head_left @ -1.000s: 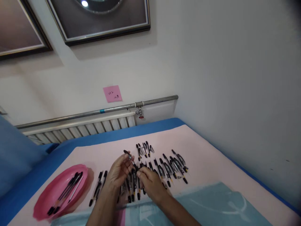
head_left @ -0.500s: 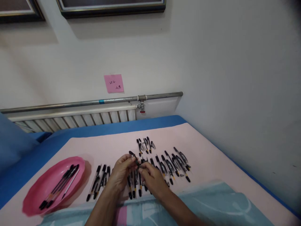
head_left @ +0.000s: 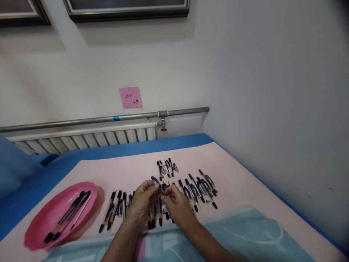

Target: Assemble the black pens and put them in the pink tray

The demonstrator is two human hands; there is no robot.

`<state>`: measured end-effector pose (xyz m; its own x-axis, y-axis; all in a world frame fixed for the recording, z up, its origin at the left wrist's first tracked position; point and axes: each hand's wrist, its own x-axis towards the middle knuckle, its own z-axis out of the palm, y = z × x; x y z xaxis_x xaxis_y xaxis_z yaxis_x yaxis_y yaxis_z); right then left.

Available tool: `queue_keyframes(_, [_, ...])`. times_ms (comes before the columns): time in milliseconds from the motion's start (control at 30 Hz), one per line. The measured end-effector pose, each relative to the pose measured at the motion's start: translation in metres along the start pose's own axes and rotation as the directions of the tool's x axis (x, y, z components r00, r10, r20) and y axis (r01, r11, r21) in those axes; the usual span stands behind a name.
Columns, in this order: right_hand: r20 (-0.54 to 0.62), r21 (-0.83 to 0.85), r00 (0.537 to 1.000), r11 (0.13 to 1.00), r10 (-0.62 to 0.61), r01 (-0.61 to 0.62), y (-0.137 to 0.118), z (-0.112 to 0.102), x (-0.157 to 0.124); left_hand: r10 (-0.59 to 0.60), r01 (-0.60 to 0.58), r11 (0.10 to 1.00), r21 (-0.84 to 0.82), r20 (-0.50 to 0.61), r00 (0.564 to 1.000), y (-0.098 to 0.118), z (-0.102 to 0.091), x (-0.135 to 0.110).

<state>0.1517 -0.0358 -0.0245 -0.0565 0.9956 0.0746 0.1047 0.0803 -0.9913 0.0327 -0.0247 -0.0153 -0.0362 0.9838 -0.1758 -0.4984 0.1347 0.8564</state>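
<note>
The black pen (head_left: 155,179) is held above the table between both hands, in front of the middle rows of pens; compared with the picture from a second ago, the hands have been brought closer together and the fingers of the left hand (head_left: 143,200), then loosely spread, have been curled in; the pen is pinched between left thumb and fingers, with its dark upper end left protruding; its lower end is gripped by the thumb and fingers of the right hand (head_left: 177,203), with little gap between the fingertips; the view has been tilted lower, so that less of the framed picture (head_left: 128,12) is shown; the pink tray (head_left: 49,211), in which black-capped pens and a white stick (head_left: 80,213) are laid, is seen unchanged at the left; the loose pens (head_left: 203,189) are spread over the pale pink sheet (head_left: 120,169); on the pink note (head_left: 130,97), fixed to the wall above the pipe (head_left: 185,111), a number that appears to read "252" is handwritten; the characters beneath it cannot be read with certainty; any markings on the pens are too small to be read.
</note>
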Motion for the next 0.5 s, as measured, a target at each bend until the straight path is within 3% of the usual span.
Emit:
queue_keyframes(167, [0.053, 0.168, 0.993, 0.98, 0.102, -0.109, 0.0024, 0.0001, -0.0018, -0.003, 0.002, 1.0, -0.031, -0.006, 1.0, -0.0015, 0.0042, -0.002])
queue_keyframes(333, [0.177, 0.368, 0.958, 0.887, 0.227, -0.279, -0.0007, -0.0035, -0.0032, 0.0, 0.003, 0.998, -0.064, 0.056, 0.998, -0.0018, 0.0057, -0.0024])
queue_keyframes(500, [0.243, 0.426, 0.935, 0.838, 0.256, -0.34, -0.006, -0.0053, -0.0002, 0.039, -0.038, 0.994, -0.099, 0.013, 0.999, -0.005, 0.0105, -0.0038])
